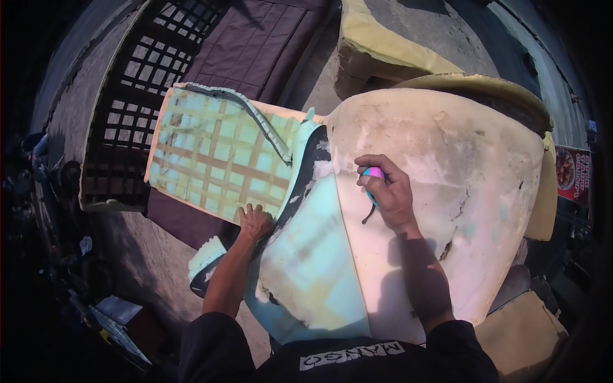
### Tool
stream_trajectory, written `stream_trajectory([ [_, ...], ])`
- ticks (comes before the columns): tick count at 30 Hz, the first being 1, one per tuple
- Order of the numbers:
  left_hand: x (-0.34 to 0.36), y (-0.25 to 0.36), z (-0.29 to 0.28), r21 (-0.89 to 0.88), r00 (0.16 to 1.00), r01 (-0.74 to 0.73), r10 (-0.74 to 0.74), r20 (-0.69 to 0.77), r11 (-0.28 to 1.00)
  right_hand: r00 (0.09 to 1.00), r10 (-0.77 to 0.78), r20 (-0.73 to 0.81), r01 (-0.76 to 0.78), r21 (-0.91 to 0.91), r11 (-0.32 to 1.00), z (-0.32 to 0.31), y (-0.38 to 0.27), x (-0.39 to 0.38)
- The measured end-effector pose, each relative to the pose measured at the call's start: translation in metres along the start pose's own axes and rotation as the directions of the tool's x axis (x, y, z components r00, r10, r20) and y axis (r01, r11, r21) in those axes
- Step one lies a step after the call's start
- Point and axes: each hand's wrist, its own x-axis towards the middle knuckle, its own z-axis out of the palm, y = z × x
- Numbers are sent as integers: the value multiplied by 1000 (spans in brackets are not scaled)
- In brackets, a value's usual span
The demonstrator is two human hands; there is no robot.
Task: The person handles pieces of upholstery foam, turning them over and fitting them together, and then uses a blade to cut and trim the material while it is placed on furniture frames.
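In my right hand point(397, 199) is a small pink and blue tape measure point(374, 173) with a dark strap hanging below it. My fingers are curled round it, above a large worn foam cushion point(440, 159), pale and cracked on its right side. My left hand point(255, 220) presses with spread fingers on the lower edge of a greenish foam slab point(211, 150), which bears brown crisscross strap marks. Between the two lies a light blue foam piece point(313, 255) with torn patches and a dark edge strip. A padded strip point(258, 118) curves across the slab's upper right.
Behind the slab stands a frame of woven black webbing point(121, 121). Dark brown quilted upholstery point(255, 48) lies beside it. More yellowish foam point(408, 51) sits at the far side, and a brownish panel point(520, 335) at the lower right. A box-like object point(128, 319) is at lower left.
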Motion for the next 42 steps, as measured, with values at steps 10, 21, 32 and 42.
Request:
stream_trajectory([
  [10, -170, 51, -9, -597, 556, -286, -378, -740, 749, 960, -272, 72, 281, -240, 929, 23, 4, -12],
  [21, -315, 102, 68, -827, 511, 181, 668, 541, 532, 926, -289, -242, 46, -688, 724, 23, -22, -225],
  [32, -276, 226, 89, -931, 882, 342, 385, 272, -128, 805, -551, -219, 67, -890, 451, 13, 44, -255],
  [42, -221, 17, 170, -937, 962, -249, -45, -268, 244, 675, -674, -300, 184, -816, 547, 3, 69, -261],
])
